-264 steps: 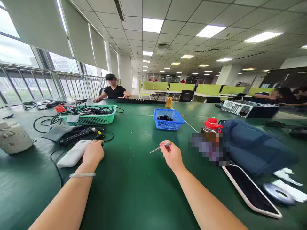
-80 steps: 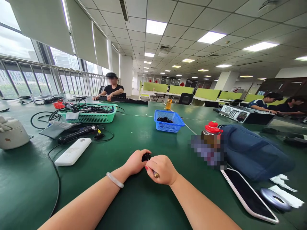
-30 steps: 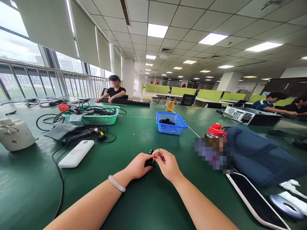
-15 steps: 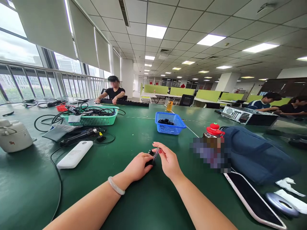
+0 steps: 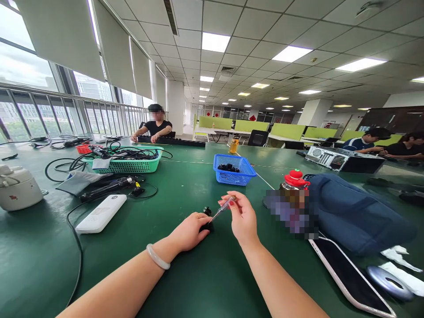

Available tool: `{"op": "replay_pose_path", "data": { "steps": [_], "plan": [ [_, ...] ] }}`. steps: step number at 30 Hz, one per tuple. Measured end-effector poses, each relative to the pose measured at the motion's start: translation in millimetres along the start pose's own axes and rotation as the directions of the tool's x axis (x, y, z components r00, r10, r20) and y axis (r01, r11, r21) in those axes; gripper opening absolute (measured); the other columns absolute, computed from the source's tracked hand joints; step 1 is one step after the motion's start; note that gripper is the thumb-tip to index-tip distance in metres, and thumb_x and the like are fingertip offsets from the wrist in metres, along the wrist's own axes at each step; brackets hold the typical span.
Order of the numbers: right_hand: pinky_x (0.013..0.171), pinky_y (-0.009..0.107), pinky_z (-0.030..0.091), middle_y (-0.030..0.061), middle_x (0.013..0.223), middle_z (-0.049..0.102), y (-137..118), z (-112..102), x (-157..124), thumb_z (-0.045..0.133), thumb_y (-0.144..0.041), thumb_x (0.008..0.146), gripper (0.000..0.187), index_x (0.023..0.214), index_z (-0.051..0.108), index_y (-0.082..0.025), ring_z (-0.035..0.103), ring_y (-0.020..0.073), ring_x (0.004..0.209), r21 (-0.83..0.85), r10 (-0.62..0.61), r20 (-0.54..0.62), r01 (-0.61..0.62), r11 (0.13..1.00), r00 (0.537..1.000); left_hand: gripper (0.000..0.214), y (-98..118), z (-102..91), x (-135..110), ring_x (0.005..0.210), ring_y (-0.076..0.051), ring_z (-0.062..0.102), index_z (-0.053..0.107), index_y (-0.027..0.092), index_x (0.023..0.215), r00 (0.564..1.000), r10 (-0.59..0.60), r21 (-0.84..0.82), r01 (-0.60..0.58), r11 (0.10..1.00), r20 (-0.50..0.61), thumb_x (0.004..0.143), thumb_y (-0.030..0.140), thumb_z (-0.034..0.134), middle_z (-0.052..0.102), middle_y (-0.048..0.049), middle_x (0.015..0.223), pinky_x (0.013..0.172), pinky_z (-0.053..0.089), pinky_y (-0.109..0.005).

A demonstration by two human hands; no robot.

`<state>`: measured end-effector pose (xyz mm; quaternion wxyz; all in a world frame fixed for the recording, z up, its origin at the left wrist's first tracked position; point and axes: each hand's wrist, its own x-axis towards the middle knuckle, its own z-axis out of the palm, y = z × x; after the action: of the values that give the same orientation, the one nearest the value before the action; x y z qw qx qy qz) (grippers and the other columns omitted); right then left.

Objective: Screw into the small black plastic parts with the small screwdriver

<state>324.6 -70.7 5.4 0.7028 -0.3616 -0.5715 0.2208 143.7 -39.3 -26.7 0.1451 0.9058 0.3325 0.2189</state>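
My left hand [image 5: 191, 230] rests on the green table with its fingers closed on a small black part [image 5: 208, 226], whose kind I cannot make out. My right hand [image 5: 243, 216] pinches the clear handle of a small screwdriver [image 5: 222, 209]. The screwdriver slants down to the left, and its tip meets the black part by my left fingertips. Just beyond my left fingers lies another small black piece [image 5: 207, 210]. Farther off, a blue basket [image 5: 236, 177] holds several small black parts [image 5: 228, 168].
At left are a green basket [image 5: 132, 166] of cables, a white power bank [image 5: 102, 214] and a white pot [image 5: 20, 187]. A dark blue bag [image 5: 354, 212], a red-lidded jar [image 5: 296, 179] and a phone [image 5: 354, 274] lie right. Across the table a person [image 5: 156, 126] handles a long black bar.
My right hand has shifted right and tilted the screwdriver lower, so more of it shows. My left hand still holds the black part in nearly the same place.
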Motion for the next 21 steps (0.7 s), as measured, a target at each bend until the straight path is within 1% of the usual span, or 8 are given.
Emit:
{"op": "replay_pose_path", "data": {
  "steps": [3, 5, 7, 11, 13, 17, 21],
  "plan": [
    [0.079, 0.040, 0.057, 0.0066, 0.094, 0.069, -1, -5, 3, 0.054, -0.039, 0.091, 0.021, 0.101, 0.058, -0.021, 0.071, 0.0211, 0.084, 0.028, 0.008, -0.069, -0.006, 1.000, 0.998, 0.041, 1, -1.6, 0, 0.116, -0.022, 0.053, 0.057, 0.024, 0.125, 0.999, -0.014, -0.017, 0.013, 1.000, -0.039, 0.084, 0.023, 0.054, 0.057, -0.0060, 0.129, 0.104, 0.041, -0.038],
    [0.078, 0.039, 0.058, 0.0062, 0.093, 0.068, -1, -6, 3, 0.055, -0.039, 0.090, 0.021, 0.100, 0.057, -0.021, 0.071, 0.0209, 0.083, 0.041, 0.018, -0.078, -0.014, 0.999, 0.997, 0.044, 2, -2.4, 0, 0.116, -0.022, 0.053, 0.054, 0.025, 0.128, 0.997, -0.027, -0.039, 0.024, 0.999, -0.072, 0.084, 0.022, 0.054, 0.055, -0.0062, 0.130, 0.104, 0.041, -0.037],
    [0.077, 0.039, 0.058, 0.0061, 0.091, 0.069, 0, -4, 1, 0.055, -0.039, 0.090, 0.020, 0.101, 0.057, -0.021, 0.071, 0.0206, 0.082, 0.037, 0.019, -0.053, -0.017, 0.999, 0.998, 0.048, 4, -3.0, 0, 0.115, -0.022, 0.054, 0.051, 0.025, 0.130, 0.995, -0.034, -0.053, 0.030, 0.998, -0.094, 0.083, 0.022, 0.054, 0.055, -0.0064, 0.129, 0.103, 0.042, -0.038],
    [0.075, 0.037, 0.059, 0.0064, 0.092, 0.070, 0, 3, -3, 0.051, -0.035, 0.093, 0.017, 0.101, 0.058, -0.022, 0.071, 0.0202, 0.082, -0.072, -0.008, 0.088, 0.015, 0.997, 0.996, 0.051, 5, -3.0, 0, 0.112, -0.022, 0.055, 0.048, 0.026, 0.132, 0.993, -0.025, -0.059, 0.018, 0.998, -0.117, 0.082, 0.023, 0.057, 0.054, -0.0065, 0.129, 0.100, 0.044, -0.039],
    [0.075, 0.035, 0.059, 0.0060, 0.093, 0.070, -2, 5, -5, 0.048, -0.033, 0.094, 0.016, 0.102, 0.058, -0.023, 0.071, 0.0194, 0.082, -0.121, -0.022, 0.131, 0.038, 0.992, 0.991, 0.051, 5, -2.5, -1, 0.112, -0.022, 0.055, 0.047, 0.026, 0.131, 0.993, -0.013, -0.056, 0.007, 0.998, -0.113, 0.081, 0.022, 0.058, 0.055, -0.0064, 0.128, 0.100, 0.044, -0.038],
    [0.076, 0.033, 0.058, 0.0056, 0.093, 0.071, -4, 6, -8, 0.047, -0.029, 0.094, 0.015, 0.102, 0.058, -0.023, 0.071, 0.0183, 0.082, -0.149, -0.064, 0.140, 0.084, 0.985, 0.988, 0.052, 3, -1.4, -1, 0.111, -0.021, 0.055, 0.046, 0.026, 0.132, 0.994, 0.006, -0.050, -0.011, 0.999, -0.105, 0.082, 0.022, 0.058, 0.055, -0.0059, 0.127, 0.099, 0.044, -0.038],
    [0.076, 0.032, 0.058, 0.0050, 0.093, 0.071, -2, 6, -8, 0.046, -0.027, 0.094, 0.015, 0.101, 0.059, -0.023, 0.071, 0.0178, 0.082, -0.161, -0.067, 0.142, 0.090, 0.983, 0.988, 0.051, 2, -0.6, 0, 0.111, -0.022, 0.055, 0.046, 0.026, 0.131, 0.995, 0.003, -0.042, -0.007, 0.999, -0.104, 0.082, 0.023, 0.059, 0.056, -0.0066, 0.126, 0.098, 0.045, -0.039]
  ]
}}
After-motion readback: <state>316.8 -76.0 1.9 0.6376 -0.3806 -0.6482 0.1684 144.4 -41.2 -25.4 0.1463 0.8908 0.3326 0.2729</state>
